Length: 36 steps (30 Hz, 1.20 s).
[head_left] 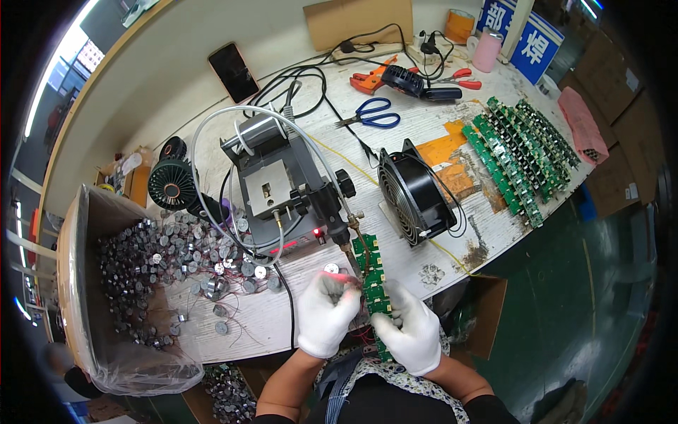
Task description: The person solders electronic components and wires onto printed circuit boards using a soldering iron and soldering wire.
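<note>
A long green circuit board strip lies between my two white-gloved hands, its far part under the tip of a soldering machine. My right hand grips the strip's right edge with bent fingers. My left hand is closed in a pinch at the strip's left side, close to the soldering tip. What its fingertips hold is hidden, and a red glow falls on them. A small round silver motor is just beyond the left fingers. Thin red wires show below, between the hands.
Many small motors spill from a plastic-lined box at left. A handheld fan stands behind them. Right of the machine is a black square fan; rows of circuit boards lie beyond. Scissors, cables and a phone lie at the back.
</note>
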### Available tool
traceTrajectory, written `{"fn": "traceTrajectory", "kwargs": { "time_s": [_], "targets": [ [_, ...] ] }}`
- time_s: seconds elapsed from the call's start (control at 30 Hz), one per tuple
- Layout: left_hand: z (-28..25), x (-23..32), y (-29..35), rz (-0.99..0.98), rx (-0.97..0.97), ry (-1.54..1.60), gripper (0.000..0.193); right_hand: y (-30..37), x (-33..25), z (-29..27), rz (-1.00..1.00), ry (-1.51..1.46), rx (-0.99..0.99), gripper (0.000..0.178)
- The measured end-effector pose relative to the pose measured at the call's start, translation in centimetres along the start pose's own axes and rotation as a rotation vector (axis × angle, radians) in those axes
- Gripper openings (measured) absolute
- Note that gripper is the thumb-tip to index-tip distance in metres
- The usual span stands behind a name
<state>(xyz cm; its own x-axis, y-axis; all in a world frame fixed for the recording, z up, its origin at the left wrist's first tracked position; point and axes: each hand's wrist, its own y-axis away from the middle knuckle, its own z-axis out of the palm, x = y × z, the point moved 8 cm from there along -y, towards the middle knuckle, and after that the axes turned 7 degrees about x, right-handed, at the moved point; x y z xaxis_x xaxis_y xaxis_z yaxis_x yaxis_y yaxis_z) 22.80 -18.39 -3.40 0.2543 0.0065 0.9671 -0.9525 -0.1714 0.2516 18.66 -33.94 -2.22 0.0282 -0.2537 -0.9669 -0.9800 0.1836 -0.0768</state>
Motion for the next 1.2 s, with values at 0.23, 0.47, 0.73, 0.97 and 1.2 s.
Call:
{"fn": "traceTrajectory", "kwargs": {
  "time_s": [0.23,0.47,0.73,0.97,1.2],
  "targets": [
    [-0.1,-0.5,-0.1,-0.022,0.021,-0.025,0.012,0.1,1.3,0.5,0.169,-0.096,-0.034,0.051],
    [-0.2,-0.8,-0.4,-0.038,-0.028,-0.039,0.012,0.2,1.3,0.5,0.148,-0.121,-0.033,0.052],
    [0.0,-0.3,-1.5,-0.048,-0.188,-0.111,0.013,0.7,2.4,0.5,0.214,-0.159,-0.058,0.053],
    [0.1,0.2,-1.5,-0.025,-0.176,-0.131,0.01,0.6,2.0,0.4,0.164,-0.128,-0.049,0.05],
    [0.4,1.6,-1.3,0.063,-0.144,-0.216,0.008,0.8,1.2,-0.2,0.034,-0.06,0.008,0.049]
  ]
}}
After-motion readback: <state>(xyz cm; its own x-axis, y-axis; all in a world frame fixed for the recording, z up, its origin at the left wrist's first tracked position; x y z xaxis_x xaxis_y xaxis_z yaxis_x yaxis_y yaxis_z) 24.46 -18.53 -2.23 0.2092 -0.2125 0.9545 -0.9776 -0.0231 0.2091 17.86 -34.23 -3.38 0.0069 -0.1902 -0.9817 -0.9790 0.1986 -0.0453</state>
